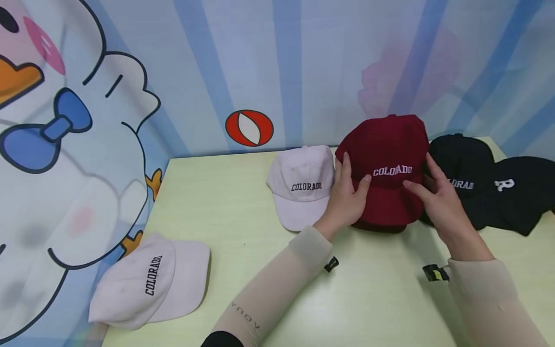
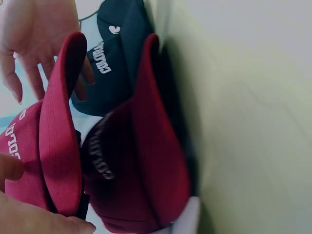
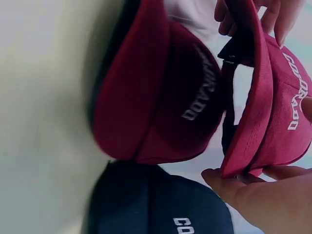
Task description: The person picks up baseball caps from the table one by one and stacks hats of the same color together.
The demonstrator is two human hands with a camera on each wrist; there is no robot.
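held red cap (image 1: 383, 154): between your hands, over a lower red cap (image 2: 141, 161); brim near, crown far
your left hand (image 1: 347, 201): grips its left side, by the white cap (image 1: 300, 171)
your right hand (image 1: 443, 208): pinches its right side, by the black cap (image 1: 460, 153)
nearer hand: neither

Six baseball caps (image 1: 529, 190) in view, two of each colour

Two white caps (image 1: 186, 279), two maroon caps (image 1: 386, 142), two black caps (image 1: 459, 156); one left hand (image 1: 344, 200), one right hand (image 1: 444, 205), two sleeves (image 1: 277, 279); one tabletop (image 1: 234, 202); one printed red-and-white oval (image 1: 249, 127), one printed blue bow tie (image 1: 58, 127)
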